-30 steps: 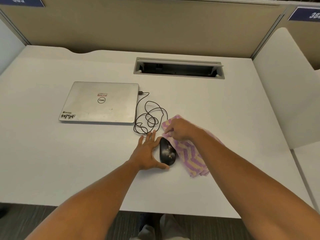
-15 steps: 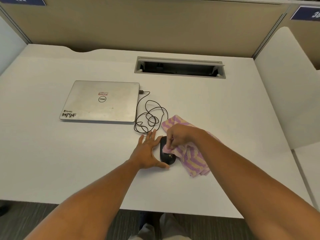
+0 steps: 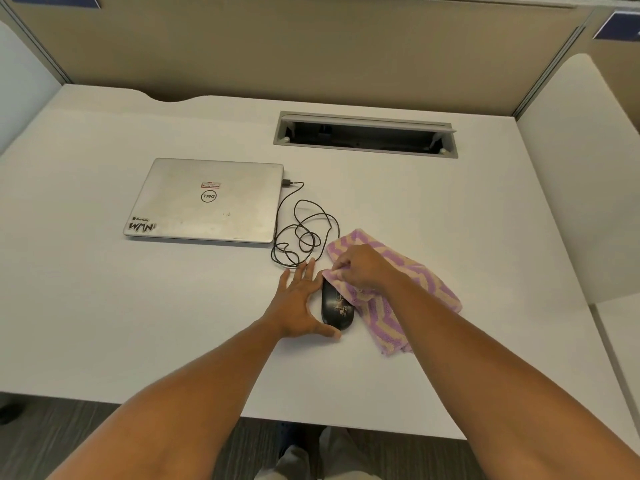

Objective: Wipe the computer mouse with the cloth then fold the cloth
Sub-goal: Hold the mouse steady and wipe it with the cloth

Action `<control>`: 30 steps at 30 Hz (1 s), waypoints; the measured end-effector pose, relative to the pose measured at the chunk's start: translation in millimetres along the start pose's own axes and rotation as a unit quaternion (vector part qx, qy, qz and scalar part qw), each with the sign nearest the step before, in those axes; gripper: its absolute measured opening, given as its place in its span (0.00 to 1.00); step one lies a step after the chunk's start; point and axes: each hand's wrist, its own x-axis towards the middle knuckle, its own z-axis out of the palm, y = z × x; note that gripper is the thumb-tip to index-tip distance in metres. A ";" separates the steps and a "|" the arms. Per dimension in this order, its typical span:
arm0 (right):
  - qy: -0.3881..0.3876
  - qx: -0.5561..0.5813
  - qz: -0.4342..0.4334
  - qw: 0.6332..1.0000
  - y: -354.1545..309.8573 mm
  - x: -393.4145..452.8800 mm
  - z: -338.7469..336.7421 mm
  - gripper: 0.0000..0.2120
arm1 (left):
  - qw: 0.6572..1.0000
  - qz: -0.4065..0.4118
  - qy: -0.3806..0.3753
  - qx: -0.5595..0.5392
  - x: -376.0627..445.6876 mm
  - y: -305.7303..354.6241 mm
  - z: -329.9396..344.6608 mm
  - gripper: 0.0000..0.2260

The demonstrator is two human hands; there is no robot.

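White desk [image 3: 138, 323]: left hand [image 3: 298, 303] lies flat and open bracing the mouse [image 3: 336, 308], right hand [image 3: 360, 268] pinches the cloth [image 3: 408, 289] onto its far end to wipe.

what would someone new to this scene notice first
Two bare arms reach to the middle of the white desk: the left hand lies flat against the left side of a black mouse, and the right hand pinches a purple and tan striped cloth over the mouse's far end. Behind them to the left lies a closed silver laptop, with a tangled black cable plugged into its right side.
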 end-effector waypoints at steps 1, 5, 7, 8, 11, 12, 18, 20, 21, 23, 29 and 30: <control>0.001 0.002 0.002 1.000 0.2 0.2 0.4 0.12 | 1.000 0.001 0.001 0.002 0.0 0.0 -0.1 0.61; 0.001 0.012 0.031 0.999 4.7 -0.1 2.9 0.12 | 1.000 0.000 0.001 0.000 -0.4 0.1 -0.3 0.60; 0.020 0.022 0.054 0.998 10.4 -1.1 4.5 0.11 | 1.000 0.000 0.003 -0.003 -0.9 0.8 -1.3 0.60; 0.031 0.029 0.062 0.997 13.2 -2.3 5.1 0.10 | 1.000 0.001 0.004 -0.004 -1.0 1.0 -1.6 0.59; 0.008 0.055 0.056 0.997 19.6 -7.2 2.8 0.06 | 1.000 0.001 0.004 -0.004 -0.4 1.3 -1.7 0.59; -0.031 0.067 0.055 0.996 20.3 -8.9 -1.8 0.04 | 1.000 0.000 0.003 -0.005 -0.2 1.2 -1.5 0.59; -0.091 0.067 0.056 0.992 24.7 -11.4 -28.2 0.09 | 1.000 0.000 -0.002 -0.011 0.9 -0.6 0.1 0.59; -0.002 0.096 0.063 0.993 23.5 -7.7 -23.5 0.11 | 1.000 -0.002 -0.002 -0.014 1.1 -0.8 0.1 0.59; 0.016 0.086 0.065 0.994 21.4 -5.7 -19.8 0.11 | 1.000 -0.002 -0.003 -0.012 1.4 -1.1 0.2 0.60; -0.001 0.033 0.051 0.998 16.6 -2.8 -11.6 0.13 | 1.000 -0.001 -0.006 -0.007 1.5 -1.4 0.5 0.60; -0.148 -0.001 0.020 0.989 5.6 -6.1 -17.7 0.12 | 1.000 -0.004 -0.007 0.002 1.9 -1.7 0.9 0.60; -0.172 -0.010 0.024 0.985 5.1 -6.6 -24.1 0.12 | 1.000 -0.004 -0.007 0.002 2.0 -1.5 1.1 0.60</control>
